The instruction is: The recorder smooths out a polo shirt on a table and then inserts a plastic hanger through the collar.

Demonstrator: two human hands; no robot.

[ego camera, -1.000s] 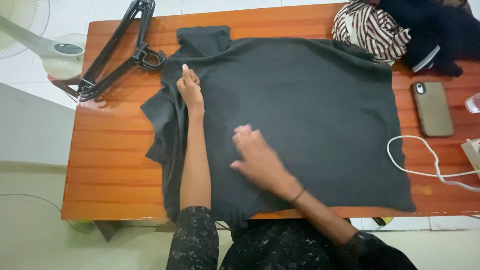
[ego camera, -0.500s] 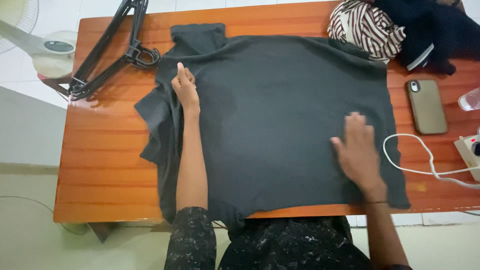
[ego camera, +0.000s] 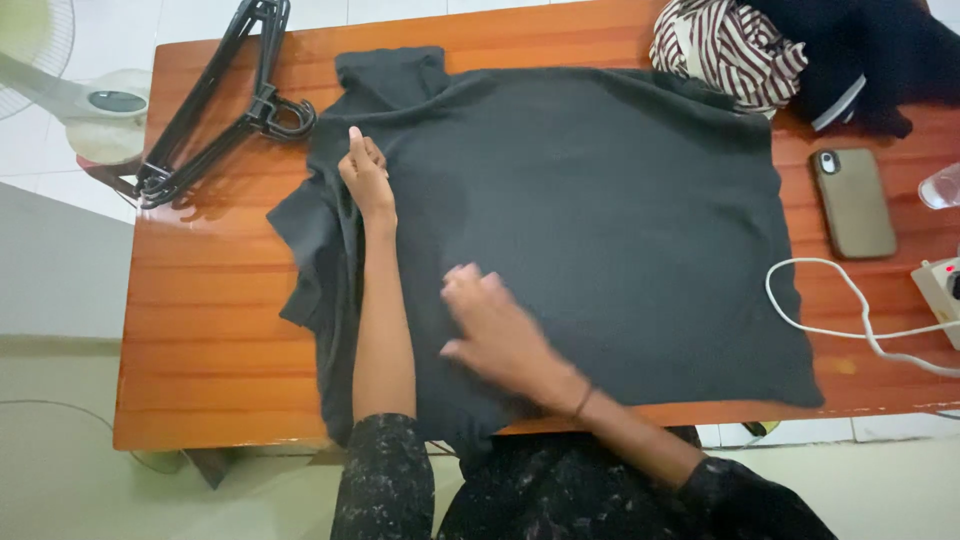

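Note:
A dark grey shirt (ego camera: 600, 200) lies spread flat over most of the wooden table (ego camera: 210, 310), its collar toward the far left. My left hand (ego camera: 365, 175) rests near the collar side, fingers together and pressing the fabric down. My right hand (ego camera: 495, 325) lies flat and open on the shirt's near middle, slightly blurred with motion. A sleeve bunches in folds left of my left forearm.
Black hangers (ego camera: 225, 95) lie at the table's far left corner. Striped and dark clothes (ego camera: 790, 50) are piled far right. A phone (ego camera: 852, 202), a white cable (ego camera: 840, 310) and a power strip (ego camera: 942, 285) sit at the right edge. A fan base (ego camera: 100, 110) stands left.
My right hand swept right across the shirt to its right edge, then slid back left to the near middle. My left hand stayed pressed near the collar.

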